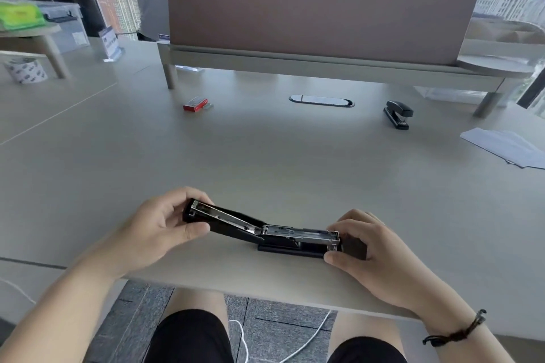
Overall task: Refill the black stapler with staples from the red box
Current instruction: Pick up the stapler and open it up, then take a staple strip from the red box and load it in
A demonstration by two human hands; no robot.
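A black stapler (265, 230) lies swung wide open near the table's front edge, its metal staple channel facing up. My left hand (156, 224) grips the lifted top cover at the left end. My right hand (365, 247) holds the front end of the base and magazine at the right. The red box (195, 103) of staples sits far back on the table, left of centre, with a small strip of staples (208, 105) beside it. Whether staples lie in the channel I cannot tell.
A second black stapler (398, 113) stands closed at the back right. White sheets of paper (507, 146) lie at the right edge. A cable port (321, 100) sits mid-table under a raised shelf with a brown divider (318, 15). A tape roll (26, 69) is far left.
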